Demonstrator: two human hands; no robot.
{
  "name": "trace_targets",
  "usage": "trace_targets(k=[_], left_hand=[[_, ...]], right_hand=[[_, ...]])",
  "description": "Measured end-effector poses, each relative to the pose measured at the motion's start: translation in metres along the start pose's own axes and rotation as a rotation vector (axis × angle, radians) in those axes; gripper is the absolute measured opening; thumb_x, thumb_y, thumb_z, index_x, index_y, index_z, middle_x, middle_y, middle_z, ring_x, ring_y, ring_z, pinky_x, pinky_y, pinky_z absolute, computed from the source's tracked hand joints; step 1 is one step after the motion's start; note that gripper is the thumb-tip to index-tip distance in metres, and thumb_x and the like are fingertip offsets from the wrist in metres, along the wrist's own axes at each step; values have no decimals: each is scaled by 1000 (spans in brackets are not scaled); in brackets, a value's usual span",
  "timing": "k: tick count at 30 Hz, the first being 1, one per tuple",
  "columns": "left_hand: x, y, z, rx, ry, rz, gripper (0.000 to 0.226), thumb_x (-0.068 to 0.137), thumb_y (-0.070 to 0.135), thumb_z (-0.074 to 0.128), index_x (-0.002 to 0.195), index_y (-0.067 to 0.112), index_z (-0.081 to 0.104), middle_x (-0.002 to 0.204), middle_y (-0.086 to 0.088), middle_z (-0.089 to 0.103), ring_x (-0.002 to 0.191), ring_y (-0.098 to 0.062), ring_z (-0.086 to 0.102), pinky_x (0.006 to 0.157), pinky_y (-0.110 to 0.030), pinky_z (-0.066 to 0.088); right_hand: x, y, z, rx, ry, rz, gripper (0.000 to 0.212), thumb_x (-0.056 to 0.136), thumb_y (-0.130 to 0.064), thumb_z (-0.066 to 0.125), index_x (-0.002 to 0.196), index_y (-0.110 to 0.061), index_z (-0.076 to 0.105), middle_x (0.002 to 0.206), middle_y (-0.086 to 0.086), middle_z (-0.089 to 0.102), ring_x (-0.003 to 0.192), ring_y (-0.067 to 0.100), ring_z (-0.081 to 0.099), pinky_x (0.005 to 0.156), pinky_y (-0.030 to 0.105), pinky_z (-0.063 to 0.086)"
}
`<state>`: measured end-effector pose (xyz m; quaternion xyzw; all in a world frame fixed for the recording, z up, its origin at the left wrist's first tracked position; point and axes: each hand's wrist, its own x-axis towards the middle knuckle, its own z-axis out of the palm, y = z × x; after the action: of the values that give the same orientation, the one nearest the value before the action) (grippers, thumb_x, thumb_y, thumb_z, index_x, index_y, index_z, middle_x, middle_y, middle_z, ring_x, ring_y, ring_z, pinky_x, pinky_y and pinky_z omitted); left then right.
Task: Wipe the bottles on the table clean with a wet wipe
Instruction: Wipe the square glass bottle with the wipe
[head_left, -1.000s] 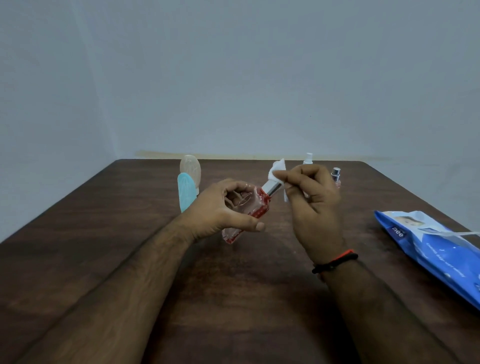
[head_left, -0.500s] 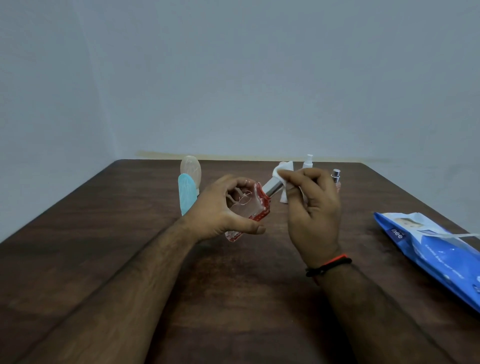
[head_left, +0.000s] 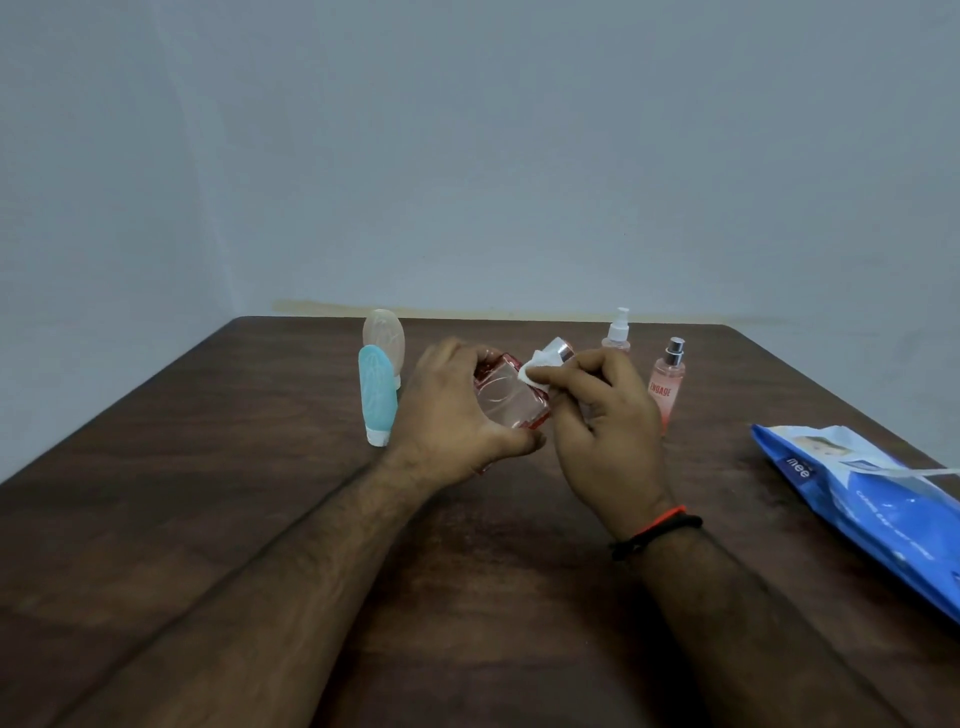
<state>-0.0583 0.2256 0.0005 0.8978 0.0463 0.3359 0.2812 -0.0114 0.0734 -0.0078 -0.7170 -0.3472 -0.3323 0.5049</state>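
My left hand (head_left: 457, 410) grips a square pink glass perfume bottle (head_left: 509, 397) with red edges and a silver cap, held tilted above the dark wooden table (head_left: 467, 597). My right hand (head_left: 602, 431) pinches a small folded white wet wipe (head_left: 535, 371) against the bottle's upper face near the neck. On the table stand a blue squeeze tube (head_left: 378, 397), a pale peach tube (head_left: 384, 338) behind it, a small white-topped spray bottle (head_left: 617, 332) and a slim pink spray bottle (head_left: 666, 387) labelled ENGAGE.
A blue wet wipe pack (head_left: 872, 509) lies at the right edge of the table with its flap lifted. A plain wall stands behind the table's far edge. A black and red band circles my right wrist.
The wipe has moved from the silver cap down onto the bottle's shoulder. My left hand has turned the bottle so its flat face points up. The view now shows the two spray bottles beside my right hand.
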Motion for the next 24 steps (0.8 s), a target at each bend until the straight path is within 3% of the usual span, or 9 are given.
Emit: trace_targets(k=[4, 9, 13, 17, 20, 22, 24], left_hand=[[0, 0, 4, -52, 69, -105, 84, 45, 67, 79, 115, 26, 59, 106, 12, 52, 100, -11, 54, 87, -36, 54], [-1, -1, 8, -63, 109, -159, 83, 53, 60, 83, 121, 23, 55, 111, 9, 53, 105, -13, 55, 90, -38, 54], [-1, 3, 11, -59, 67, -189, 89, 53, 61, 84, 126, 23, 50, 118, 7, 57, 110, -14, 53, 93, -40, 53], [0, 7, 7, -207, -90, -243, 97, 49, 64, 87, 130, 29, 48, 124, 8, 56, 111, -11, 55, 92, -34, 54], [2, 11, -1, -346, -172, -224, 67, 74, 43, 83, 132, 24, 55, 117, 7, 61, 103, -10, 60, 83, -24, 53], [4, 10, -5, -531, -171, -263, 43, 88, 20, 73, 129, 18, 63, 110, 2, 66, 103, -16, 63, 88, -29, 56], [4, 4, -4, -678, -151, -299, 36, 91, 6, 67, 126, 17, 67, 107, 1, 70, 103, -17, 65, 90, -34, 58]], right_hand=[[1, -2, -2, 125, -59, 197, 29, 89, -3, 65, 97, -29, 76, 97, -7, 60, 94, 1, 59, 77, 8, 46], [0, 0, 1, 202, -129, 279, 23, 86, -18, 75, 102, -35, 74, 106, -10, 68, 102, 4, 64, 90, 30, 54], [1, 5, 2, 369, -123, 406, 23, 84, -14, 76, 101, -30, 76, 107, -6, 73, 105, 10, 68, 92, 43, 56], [4, 10, -2, 486, -33, 525, 26, 86, -4, 72, 95, -27, 77, 99, -1, 76, 96, 18, 72, 88, 47, 59], [11, 16, -8, 614, 44, 613, 25, 86, -1, 70, 92, -24, 77, 99, -1, 76, 93, 21, 73, 83, 44, 60], [14, 17, -10, 692, 97, 680, 24, 86, 1, 70, 90, -22, 76, 99, -2, 77, 88, 20, 72, 74, 36, 60], [15, 17, -10, 758, 134, 744, 23, 86, 3, 68, 91, -18, 75, 109, 8, 74, 84, 19, 70, 68, 30, 58]])
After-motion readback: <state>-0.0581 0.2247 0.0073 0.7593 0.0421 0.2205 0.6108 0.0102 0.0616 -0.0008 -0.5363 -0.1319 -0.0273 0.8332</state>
